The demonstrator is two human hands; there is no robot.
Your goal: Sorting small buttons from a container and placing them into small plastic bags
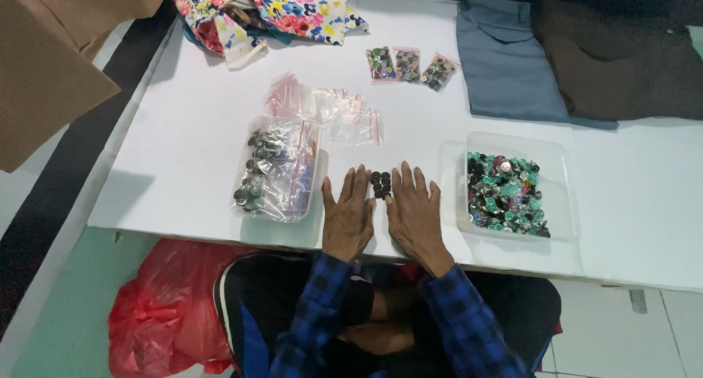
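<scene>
My left hand [347, 215] and right hand [415, 213] lie flat, palms down, on the white table [183, 158], fingers extended and gripping nothing. Between the fingertips of the two hands sits a small cluster of dark buttons [380, 184], arranged in short rows; the inner fingers of each hand flank it closely, though I cannot tell whether they touch it.

Just beside my left hand stands a clear plastic tub [277, 168] holding small zip bags filled with grey metallic buttons. Behind it, a loose pile of empty zip bags [329, 110] with red seal strips spreads toward the table's centre. Farther back, three small filled button bags [410, 65] lie side by side.

Near my right hand, a second clear tray [518, 184] contains loose mixed buttons, mostly teal, black and pink.

Along the far edge lie a floral fabric [271, 12], a folded blue-grey garment [505, 59] and a dark brown garment [622, 59] overlapping it. A tan cloth [51, 63] hangs in at upper left. Below the table edge, beside my legs, rests a red plastic bag [165, 312]. Nothing lies between my hands and the button cluster.
</scene>
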